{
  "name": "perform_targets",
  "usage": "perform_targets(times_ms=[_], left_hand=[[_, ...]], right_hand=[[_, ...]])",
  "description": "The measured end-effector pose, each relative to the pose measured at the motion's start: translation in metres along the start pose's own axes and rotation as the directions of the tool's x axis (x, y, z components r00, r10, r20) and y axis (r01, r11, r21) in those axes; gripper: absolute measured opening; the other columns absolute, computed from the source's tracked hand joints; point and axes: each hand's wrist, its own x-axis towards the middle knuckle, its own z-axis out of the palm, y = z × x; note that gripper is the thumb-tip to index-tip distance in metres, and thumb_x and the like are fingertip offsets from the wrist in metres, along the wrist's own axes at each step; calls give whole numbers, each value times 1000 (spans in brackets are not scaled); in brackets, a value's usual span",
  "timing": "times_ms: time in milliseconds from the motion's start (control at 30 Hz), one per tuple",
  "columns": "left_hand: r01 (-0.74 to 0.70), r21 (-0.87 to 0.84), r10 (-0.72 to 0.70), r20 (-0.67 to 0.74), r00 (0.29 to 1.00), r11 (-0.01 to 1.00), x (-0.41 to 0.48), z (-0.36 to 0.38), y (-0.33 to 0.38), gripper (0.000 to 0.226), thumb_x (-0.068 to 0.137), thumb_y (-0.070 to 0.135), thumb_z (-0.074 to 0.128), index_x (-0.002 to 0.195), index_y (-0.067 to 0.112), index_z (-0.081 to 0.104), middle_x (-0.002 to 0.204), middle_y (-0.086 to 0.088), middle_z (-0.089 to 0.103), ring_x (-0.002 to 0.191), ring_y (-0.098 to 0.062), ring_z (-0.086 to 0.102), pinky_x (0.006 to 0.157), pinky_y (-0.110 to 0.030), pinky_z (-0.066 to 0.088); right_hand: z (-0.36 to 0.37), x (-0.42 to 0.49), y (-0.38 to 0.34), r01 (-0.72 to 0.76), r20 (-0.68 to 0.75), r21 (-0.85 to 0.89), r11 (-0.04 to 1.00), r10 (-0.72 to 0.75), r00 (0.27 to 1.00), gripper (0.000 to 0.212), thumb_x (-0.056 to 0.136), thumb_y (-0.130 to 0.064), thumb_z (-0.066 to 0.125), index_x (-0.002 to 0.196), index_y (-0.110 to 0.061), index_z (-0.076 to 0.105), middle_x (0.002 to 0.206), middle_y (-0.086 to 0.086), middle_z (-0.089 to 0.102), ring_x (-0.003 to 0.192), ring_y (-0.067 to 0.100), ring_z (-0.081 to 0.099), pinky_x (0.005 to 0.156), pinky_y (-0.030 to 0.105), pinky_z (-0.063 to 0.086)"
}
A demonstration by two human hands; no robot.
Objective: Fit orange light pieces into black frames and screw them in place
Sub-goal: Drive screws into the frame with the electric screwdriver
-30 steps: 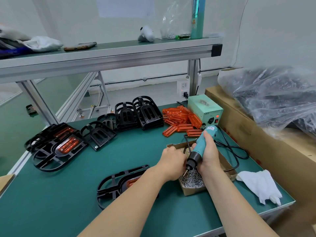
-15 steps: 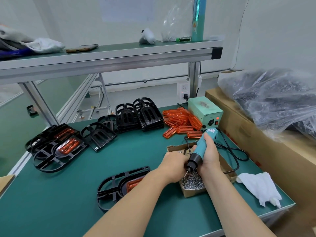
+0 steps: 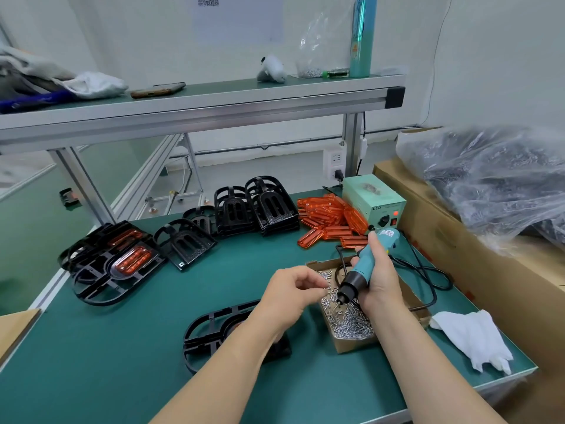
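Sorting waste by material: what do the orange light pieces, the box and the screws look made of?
Orange light pieces: likely translucent glossy plastic, with bright highlights. Box: brown matte cardboard, seemingly, with a torn-looking rim. Screws: apparently metal, silvery and glinting.

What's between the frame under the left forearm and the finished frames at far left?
Nothing; the head view shows only bare green mat between the black frame and the finished frames.

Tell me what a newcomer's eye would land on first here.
The bright orange light pieces heaped at the far right of the table, beside the green power box. Then the teal electric screwdriver gripped in the right hand, tip over the cardboard box of screws, left hand alongside.
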Motion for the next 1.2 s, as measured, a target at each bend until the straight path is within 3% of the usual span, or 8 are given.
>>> perform_targets(times_ms=[167, 333, 433, 500, 633, 900, 1033, 1200], left_hand=[[54, -239, -72, -68, 995, 970, -23, -15, -7, 19, 79, 3, 78, 74, 21, 75, 79, -2, 73, 75, -8, 63, 72, -16, 47], [57, -452, -129, -129, 983, 890, -38, -27, -8, 18, 80, -3, 75, 75, 14, 76, 80, -7, 69, 81, -19, 60, 82, -33, 51], [34, -524, -129, -146, 981, 851, -45, -35, -7, 21, 81, -7, 73, 73, 13, 76, 82, -9, 69, 83, -20, 63, 89, -36, 54], [24, -522, -124, -158, 980, 853, -49, -40, -8, 22, 80, -6, 73, 73, 14, 76, 81, -8, 69, 82, -20, 63, 89, -37, 53], [8, -527, -126, -189, 974, 850, -55, -48, -11, 21, 80, -6, 74, 73, 14, 76, 80, -9, 69, 80, -21, 63, 85, -37, 53], [-9, -522, -131, -231, 964, 853, -63, -56, -18, 21, 80, -5, 74, 75, 15, 76, 79, -7, 71, 76, -18, 66, 78, -32, 56], [-16, -340, -103, -330, 938, 940, -68, -58, -19, 18, 82, 3, 75, 76, 20, 74, 80, -8, 73, 76, -20, 65, 79, -46, 56], [-70, -81, 24, -464, 885, 994, -73, -58, -19, 26, 82, 4, 72, 76, 30, 71, 78, 4, 72, 78, -15, 66, 78, -35, 56]], right_hand=[[18, -8, -2, 58, -36, 37, 998, -56, 998, 29, 82, -30, 82, 93, -16, 60, 63, -6, 63, 48, 4, 62, 50, 23, 53], [40, -18, 3, 168, -87, 12, 986, -167, 982, 40, 83, -29, 78, 110, -16, 53, 87, 1, 60, 64, 8, 65, 58, 27, 55], [52, -25, 6, 228, -94, 3, 974, -227, 969, 36, 80, -31, 78, 104, -20, 53, 95, 3, 61, 75, 11, 65, 71, 31, 55], [58, -30, 9, 258, -82, -11, 966, -258, 963, 35, 78, -33, 77, 103, -22, 54, 96, 1, 62, 79, 13, 65, 77, 34, 55], [68, -37, 15, 300, -70, -47, 953, -303, 951, 40, 84, -32, 76, 117, -21, 55, 98, -1, 64, 79, 8, 68, 71, 27, 55], [79, -45, 26, 340, -22, -95, 935, -344, 939, 34, 83, -33, 76, 109, -24, 57, 101, -1, 66, 86, 11, 70, 74, 26, 57], [83, -50, 31, 389, 4, -125, 913, -392, 920, 43, 84, -34, 75, 119, -18, 57, 97, -2, 65, 80, 6, 68, 65, 19, 55], [91, -55, 37, 466, 32, -166, 869, -468, 883, 25, 85, -32, 74, 103, -26, 58, 93, -5, 66, 73, 2, 68, 65, 17, 53]])
